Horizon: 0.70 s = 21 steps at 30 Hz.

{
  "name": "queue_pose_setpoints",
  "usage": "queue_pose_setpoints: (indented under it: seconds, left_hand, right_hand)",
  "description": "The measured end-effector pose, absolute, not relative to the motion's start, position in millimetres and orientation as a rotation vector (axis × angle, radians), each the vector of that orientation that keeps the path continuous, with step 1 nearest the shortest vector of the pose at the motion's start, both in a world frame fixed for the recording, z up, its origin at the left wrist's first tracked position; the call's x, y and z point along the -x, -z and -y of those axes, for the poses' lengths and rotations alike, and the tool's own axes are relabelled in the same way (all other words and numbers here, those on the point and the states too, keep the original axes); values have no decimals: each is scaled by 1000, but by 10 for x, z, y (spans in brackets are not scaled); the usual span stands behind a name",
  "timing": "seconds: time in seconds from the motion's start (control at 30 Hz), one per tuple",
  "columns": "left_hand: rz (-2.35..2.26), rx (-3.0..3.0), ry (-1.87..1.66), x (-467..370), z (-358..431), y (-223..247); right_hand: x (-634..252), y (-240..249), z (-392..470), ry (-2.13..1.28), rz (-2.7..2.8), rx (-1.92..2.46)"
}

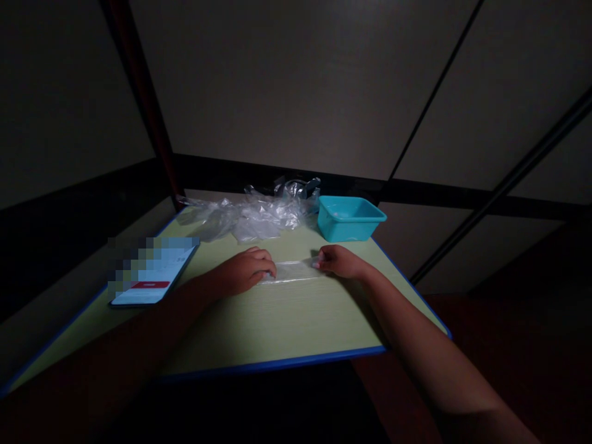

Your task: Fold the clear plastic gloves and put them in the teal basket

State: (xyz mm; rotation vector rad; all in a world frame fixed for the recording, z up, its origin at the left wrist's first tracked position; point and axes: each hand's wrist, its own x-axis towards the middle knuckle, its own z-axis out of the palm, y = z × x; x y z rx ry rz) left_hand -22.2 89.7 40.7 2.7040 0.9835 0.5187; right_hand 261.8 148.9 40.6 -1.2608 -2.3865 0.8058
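A clear plastic bag point(296, 270) lies flat and stretched sideways on the pale green table, between both hands. My left hand point(247, 270) is closed on its left end, fingers bent and pressed down at the tabletop. At the other end my right hand point(337, 261) pinches the plastic between thumb and fingers. Whatever may be inside the bag is too dim to make out.
Crumpled clear plastic bags point(259, 216) are heaped along the table's back edge. A turquoise basket point(349, 229) stands at the back right. On the left lies a lit tablet point(160, 271). The table point(277, 327) has a blue edge, with a wall behind.
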Motion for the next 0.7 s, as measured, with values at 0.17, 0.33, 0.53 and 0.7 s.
queue_pose_setpoints:
  seconds: [0.17,0.33,0.53,0.7]
  left_hand:
    - [-997,-2709,-511,222,-901,-401]
    - [-991,-2710,-507,215,-899,-402]
    - [-989,-2711,-514,217,-899,-395]
    - [-980,-2715,-547,187,-883,-384]
  right_hand:
    - [-2613,-340,-1529,-770,2274,1310]
    - [-2556,-361,-1481,-710,2205,1414]
    - [-2480,-382,-1439,-461,2188,1560]
    - [-2507,-391,-1452,-415,2142,1582]
